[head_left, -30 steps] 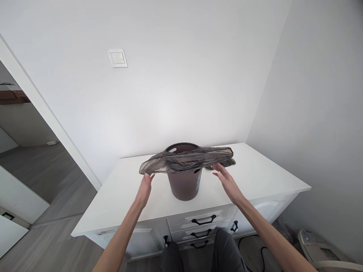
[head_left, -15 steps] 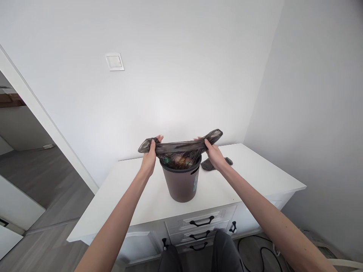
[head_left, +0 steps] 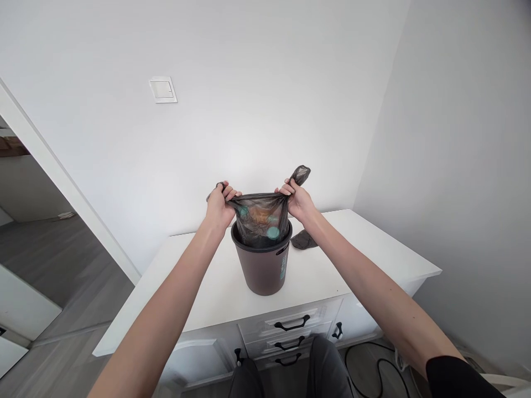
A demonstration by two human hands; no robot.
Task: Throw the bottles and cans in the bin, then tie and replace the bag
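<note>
A thin black garbage bag (head_left: 261, 218) is stretched between my two hands, its lower part down inside a brown trash can (head_left: 262, 273) with a dark rim. Through the film I make out orange and teal items, too blurred to name. My left hand (head_left: 220, 205) is closed around the bag's left top corner. The right top corner is gripped by my right hand (head_left: 297, 199), with a twisted end sticking up above the fingers. Behind the can, to the right, lies another piece of black plastic (head_left: 305, 239).
The can stands upright on a white cabinet top (head_left: 365, 260). Drawers with black handles (head_left: 292, 322) are below, in front of my knees. A light switch (head_left: 163, 89) is on the wall. A black cable (head_left: 379, 370) lies on the floor at the right.
Both hands have risen and pulled the bag upward, so more of it shows above the can's rim. The fingers have closed tighter around the gathered corners.
</note>
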